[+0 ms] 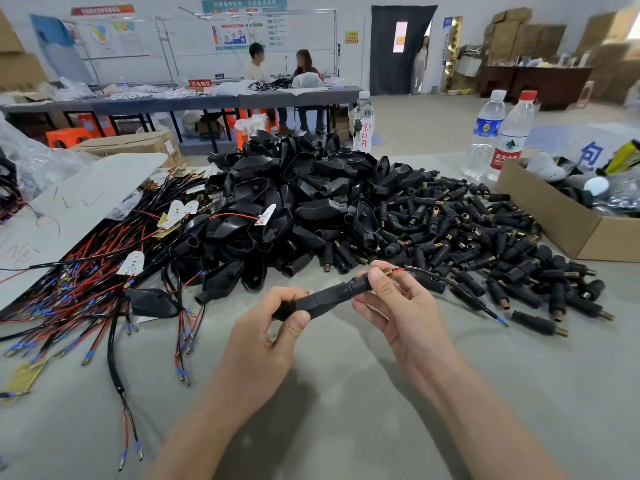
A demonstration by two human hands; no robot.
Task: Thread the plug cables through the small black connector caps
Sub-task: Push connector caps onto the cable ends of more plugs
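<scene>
White wall [353, 19] with posters [242, 26], long grey table [173, 105], dark door curtain [394, 57], stacked cardboard boxes [519, 32]

Bright, even indoor light; soft shadows pool on the table [346, 382] just under the grip. Sharp at the grip; edges bow, and seated people [277, 65] far beyond look soft.

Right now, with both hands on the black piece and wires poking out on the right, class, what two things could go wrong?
1. The thin wires leave the connector cap right at the right hand pinching it; a hard tug could kink them.
2. Their free end trails among the pile of loose caps and may snag there while the left hand grips the black housing.
</scene>
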